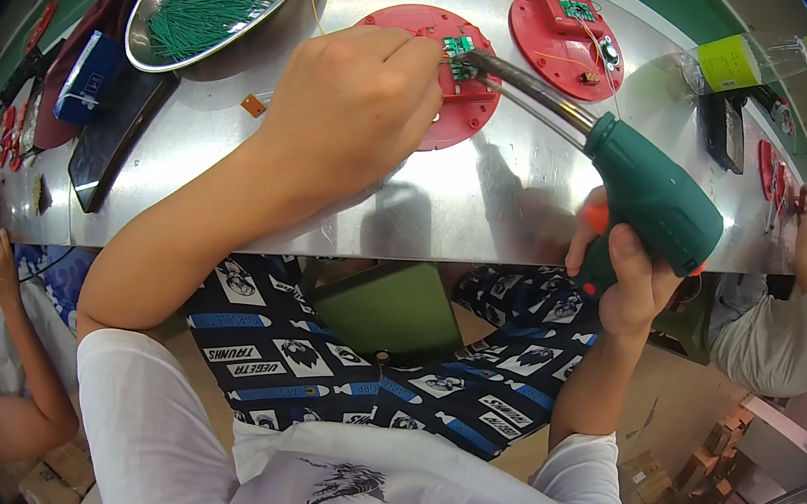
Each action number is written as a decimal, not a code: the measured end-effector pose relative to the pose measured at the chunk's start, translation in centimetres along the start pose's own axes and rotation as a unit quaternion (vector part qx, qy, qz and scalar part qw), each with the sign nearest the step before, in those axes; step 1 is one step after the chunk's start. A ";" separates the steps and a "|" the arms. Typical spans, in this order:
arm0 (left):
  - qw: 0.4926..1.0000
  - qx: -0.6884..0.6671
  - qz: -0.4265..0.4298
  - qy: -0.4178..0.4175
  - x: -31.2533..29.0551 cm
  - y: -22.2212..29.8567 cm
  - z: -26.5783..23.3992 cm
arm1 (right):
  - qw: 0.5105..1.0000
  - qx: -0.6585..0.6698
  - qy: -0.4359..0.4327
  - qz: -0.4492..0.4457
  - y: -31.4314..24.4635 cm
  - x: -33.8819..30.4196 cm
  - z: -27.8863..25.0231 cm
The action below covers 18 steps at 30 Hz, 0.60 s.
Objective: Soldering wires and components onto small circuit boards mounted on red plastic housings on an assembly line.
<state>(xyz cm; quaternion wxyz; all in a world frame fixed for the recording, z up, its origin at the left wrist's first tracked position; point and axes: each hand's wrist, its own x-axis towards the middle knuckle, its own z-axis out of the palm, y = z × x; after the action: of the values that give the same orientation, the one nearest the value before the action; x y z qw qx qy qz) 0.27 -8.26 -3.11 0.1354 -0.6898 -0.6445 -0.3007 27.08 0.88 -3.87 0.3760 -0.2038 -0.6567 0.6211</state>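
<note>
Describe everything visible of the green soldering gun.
The soldering gun has a dark green, plastic-looking body with orange-red accents, a metal barrel and a thin tube alongside. Held in the right hand, it points forward and leftward, its tip at the green circuit board on a red disc; contact is unclear.

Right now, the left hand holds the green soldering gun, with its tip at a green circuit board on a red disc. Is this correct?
No: the head view shows the right hand holding the green soldering gun. Its tip is indeed at a green circuit board on a red disc.
</note>
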 end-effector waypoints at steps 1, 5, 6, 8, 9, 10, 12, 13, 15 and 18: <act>1.000 0.000 0.000 0.000 0.0 0.0 0.0 | 0.999 -0.020 0.027 -0.015 -0.2 0.1 0.4; 1.000 0.002 0.004 -0.001 0.1 0.0 0.0 | 0.999 0.002 0.018 -0.045 0.4 0.1 -0.1; 1.000 0.001 0.002 -0.004 0.1 0.0 0.0 | 0.999 -0.002 0.017 -0.047 0.4 0.1 -0.1; 1.000 -0.001 0.000 -0.003 0.1 0.0 -0.1 | 0.999 -0.005 0.017 -0.049 0.3 0.2 -0.1; 1.000 -0.004 -0.002 -0.002 0.1 0.0 -0.1 | 0.999 -0.004 0.015 -0.045 0.3 0.2 -0.2; 1.000 -0.004 -0.002 -0.002 0.0 0.0 -0.1 | 0.999 -0.004 0.012 -0.041 0.3 0.2 -0.2; 1.000 -0.004 -0.004 -0.006 0.0 -0.1 -0.1 | 0.999 -0.005 0.010 -0.046 0.3 0.3 -0.2; 1.000 -0.004 -0.004 -0.006 0.0 -0.1 -0.1 | 0.999 -0.006 0.008 -0.051 0.4 0.4 -0.2; 1.000 -0.010 -0.005 -0.010 0.1 -0.1 -0.1 | 0.999 -0.002 0.006 -0.047 0.5 0.2 -0.5; 1.000 -0.025 -0.002 0.000 0.2 0.1 -0.2 | 0.999 0.003 0.005 -0.038 0.3 0.0 -0.4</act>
<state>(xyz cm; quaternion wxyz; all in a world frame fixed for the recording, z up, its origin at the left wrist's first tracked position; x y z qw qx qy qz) 0.30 -8.21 -2.86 0.1178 -0.6913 -0.6385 -0.3171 27.35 1.21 -4.22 0.4027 -0.1808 -0.6606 0.6072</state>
